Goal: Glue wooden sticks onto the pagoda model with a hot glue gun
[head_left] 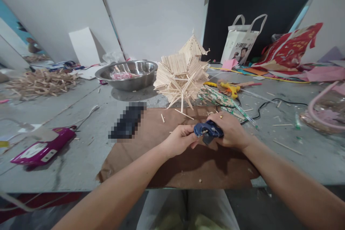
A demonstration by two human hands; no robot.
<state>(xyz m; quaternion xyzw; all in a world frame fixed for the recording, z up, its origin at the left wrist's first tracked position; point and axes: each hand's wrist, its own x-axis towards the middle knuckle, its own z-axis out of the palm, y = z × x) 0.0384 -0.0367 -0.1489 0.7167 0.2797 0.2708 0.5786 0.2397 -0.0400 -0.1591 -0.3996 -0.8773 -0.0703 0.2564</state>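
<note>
Over the brown paper (pixel 134 158), my right hand (pixel 231 127) is wrapped round a dark blue hand tool (pixel 208 130) whose exact kind I cannot make out. A small pale bit shows in the tool's near side. My left hand (pixel 181 139) is closed in a pinch right at the tool's left end; what lies between its fingers is hidden. Beyond both hands stands a model built from thin wooden sticks (pixel 183 75), with a pointed roof at its back. Short loose stick pieces lie on the paper near its base, one of them a small stick (pixel 162 118).
A blurred dark object (pixel 127 120) lies left of my hands. Farther left are a purple power strip (pixel 44 147), a steel bowl (pixel 129 75) and a heap of wooden pieces (pixel 43 81). Behind on the right are a yellow glue gun (pixel 230 89), wrapped sticks and a black cord.
</note>
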